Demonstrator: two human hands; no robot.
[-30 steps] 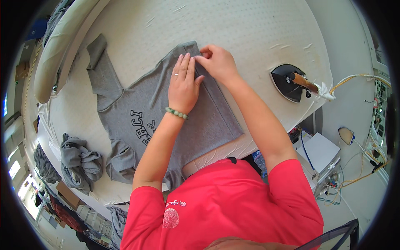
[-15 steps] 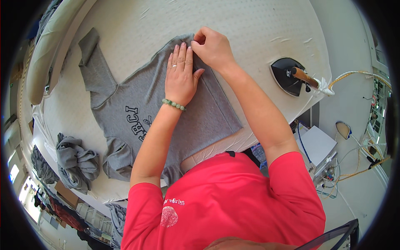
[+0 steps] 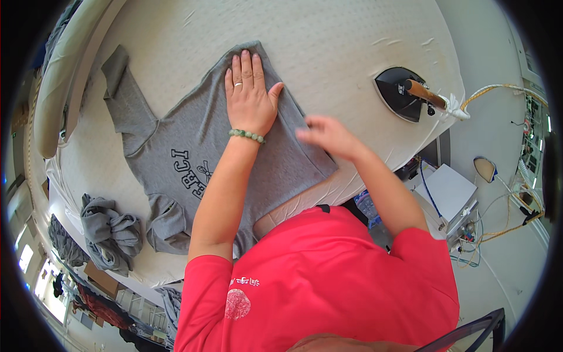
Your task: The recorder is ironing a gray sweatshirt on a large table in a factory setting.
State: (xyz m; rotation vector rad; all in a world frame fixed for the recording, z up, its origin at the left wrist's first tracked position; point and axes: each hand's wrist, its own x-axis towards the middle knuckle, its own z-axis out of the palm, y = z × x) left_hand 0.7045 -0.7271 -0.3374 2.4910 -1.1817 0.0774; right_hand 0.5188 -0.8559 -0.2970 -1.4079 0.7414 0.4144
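A grey printed sweatshirt [image 3: 173, 132] lies spread on the pale ironing table [image 3: 328, 53], one sleeve stretching to the far left and another bunched near me. My left hand [image 3: 251, 100] rests flat on it by its far corner, fingers extended and close together. It wears a ring, and a green bead bracelet circles the wrist. Over the garment's right edge is my right hand [image 3: 328, 136], slightly blurred, with fingers loosely apart and nothing in them. Whether it touches the cloth I cannot tell.
An iron [image 3: 402, 94] with a wooden handle and a cord sits on the table's right side. Crumpled grey garments [image 3: 110, 232] lie at the left edge. A padded arm [image 3: 64, 82] curves along the far left. A white box [image 3: 447, 190] stands below the table on the right.
My right hand has let go of the sweatshirt's far edge and come nearer to me along its right side. My left hand stays flat on the cloth, and the far corner lies smoother.
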